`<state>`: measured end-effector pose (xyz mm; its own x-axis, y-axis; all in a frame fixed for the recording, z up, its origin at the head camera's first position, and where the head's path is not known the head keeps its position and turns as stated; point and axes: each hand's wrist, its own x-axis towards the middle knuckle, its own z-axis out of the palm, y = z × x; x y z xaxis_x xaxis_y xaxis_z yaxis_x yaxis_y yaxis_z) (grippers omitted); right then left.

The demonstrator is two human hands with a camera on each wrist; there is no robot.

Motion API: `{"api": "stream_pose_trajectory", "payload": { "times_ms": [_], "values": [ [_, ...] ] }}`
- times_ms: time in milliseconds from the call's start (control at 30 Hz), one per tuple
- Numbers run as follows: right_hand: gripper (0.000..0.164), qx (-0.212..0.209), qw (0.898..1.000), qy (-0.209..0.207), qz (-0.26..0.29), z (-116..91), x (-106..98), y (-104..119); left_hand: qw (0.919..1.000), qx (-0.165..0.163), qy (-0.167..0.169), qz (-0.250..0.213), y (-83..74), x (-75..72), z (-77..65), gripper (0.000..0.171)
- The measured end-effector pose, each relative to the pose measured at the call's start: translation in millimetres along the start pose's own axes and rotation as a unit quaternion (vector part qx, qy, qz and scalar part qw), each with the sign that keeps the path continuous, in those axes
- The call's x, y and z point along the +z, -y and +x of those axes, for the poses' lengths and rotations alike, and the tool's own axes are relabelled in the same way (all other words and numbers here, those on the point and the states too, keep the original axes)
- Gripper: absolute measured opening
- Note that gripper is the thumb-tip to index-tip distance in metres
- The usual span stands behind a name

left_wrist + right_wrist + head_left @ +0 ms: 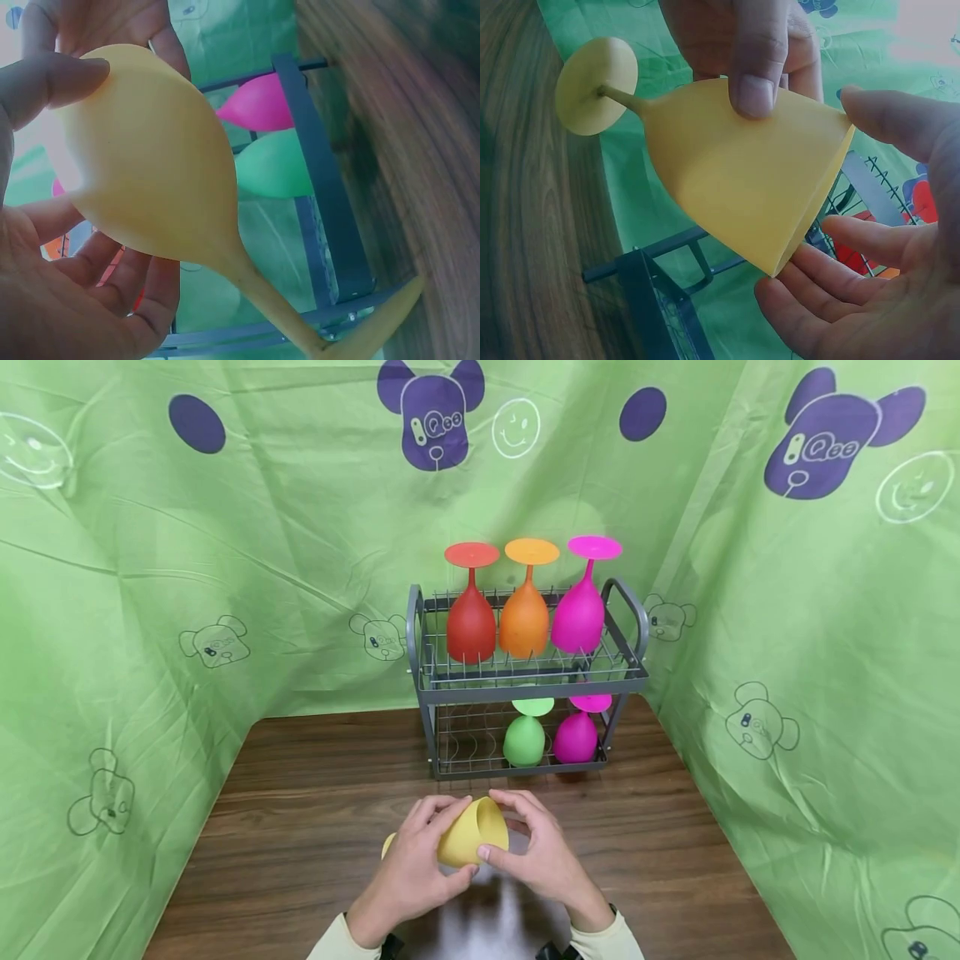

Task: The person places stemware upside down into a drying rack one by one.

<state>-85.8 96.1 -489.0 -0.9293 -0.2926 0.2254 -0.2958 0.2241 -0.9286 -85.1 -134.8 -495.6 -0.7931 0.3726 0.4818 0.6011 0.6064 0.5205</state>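
Observation:
A yellow wine glass (459, 843) is held above the table, tilted on its side with its mouth toward the right. My left hand (416, 864) grips the bowl, thumb on the near side and fingers on the far side. At the rim, my right hand (546, 856) holds the glass between thumb and fingertips. The left wrist view shows the yellow bowl (157, 157) with its stem slanting down to the foot. In the right wrist view the round foot (592, 86) points away to the left.
Beyond the hands stands a dark two-tier dish rack (532, 692). Upside down on top are a red glass (471, 628), an orange glass (523, 625) and a pink glass (578, 620). Below sit a green glass (524, 743) and another pink glass (576, 741). Green cloth (315, 552) surrounds the wooden table (300, 827).

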Motion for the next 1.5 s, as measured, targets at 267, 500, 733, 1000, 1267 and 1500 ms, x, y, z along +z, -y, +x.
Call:
{"api": "stream_pose_trajectory", "payload": {
  "times_ms": [267,500,733,1000,1267,1500],
  "values": [
    [0.071,0.023,1.000,0.012,0.009,-3.7,2.8,-7.1,0.9983,0.023,0.017,0.051,-2.5,1.1,-0.3,0.091],
    [0.072,0.045,0.999,0.020,0.018,-5.9,5.8,-10.3,0.9958,0.023,0.049,0.074,-6.1,-2.3,1.0,0.090],
    [0.071,0.060,0.998,0.013,0.028,-4.4,9.7,-11.2,0.9947,0.019,0.056,0.085,-3.4,-3.6,0.3,0.093],
    [0.070,0.063,0.997,-0.018,0.051,-3.9,13.0,-13.9,0.9944,0.005,0.045,0.096,-3.3,-4.8,-0.9,0.095],
    [0.069,0.089,0.990,-0.062,0.088,-3.4,14.8,-14.3,0.9962,-0.021,-0.015,0.083,-1.5,-2.8,-3.9,0.099],
    [0.067,0.095,0.983,-0.103,0.121,-2.9,14.3,-14.4,0.9917,-0.036,-0.123,0.004,0.0,1.9,-8.5,0.091]
  ]
}}
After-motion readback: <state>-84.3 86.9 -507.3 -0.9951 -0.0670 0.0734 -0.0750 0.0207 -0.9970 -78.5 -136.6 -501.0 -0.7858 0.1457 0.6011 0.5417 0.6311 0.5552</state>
